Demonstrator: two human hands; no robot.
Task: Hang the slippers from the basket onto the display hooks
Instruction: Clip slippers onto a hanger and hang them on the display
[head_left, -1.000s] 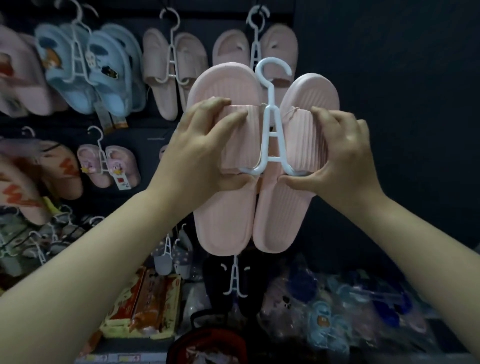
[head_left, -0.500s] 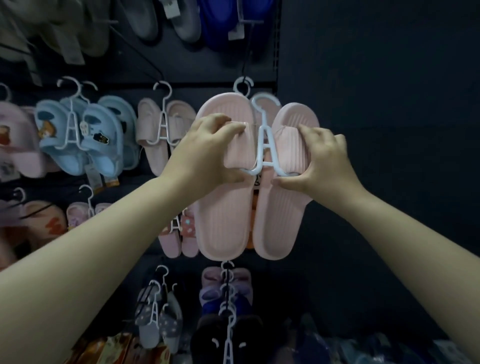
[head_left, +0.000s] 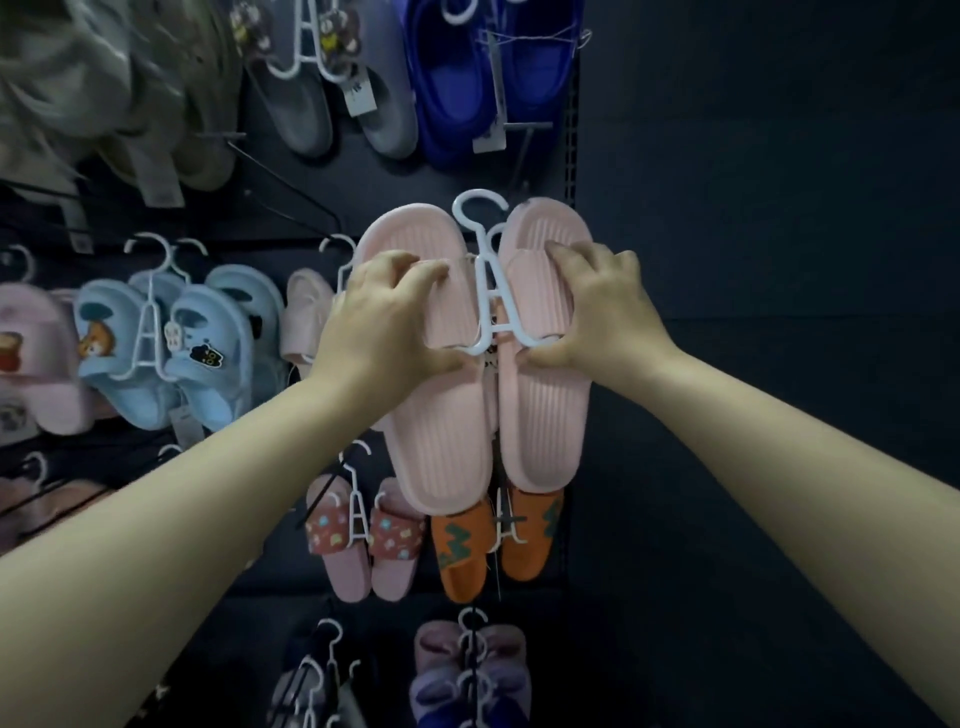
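The pair of ribbed pale-pink rubber slippers (head_left: 441, 415) on its white plastic A-shaped hanger (head_left: 492, 291) is travelling up the dark display wall (head_left: 779, 208). A second ago the hanger's curled top was level with the hung row of small pale-pink slides (head_left: 304, 322). Now it is sitting above that row, just under the violet-blue clogs (head_left: 452, 88). The left hand (head_left: 379, 322) and right hand (head_left: 602, 312) are reaching higher, with both arms stretching out. Orange slippers with green zigzags (head_left: 462, 551) are now showing right below the heels.
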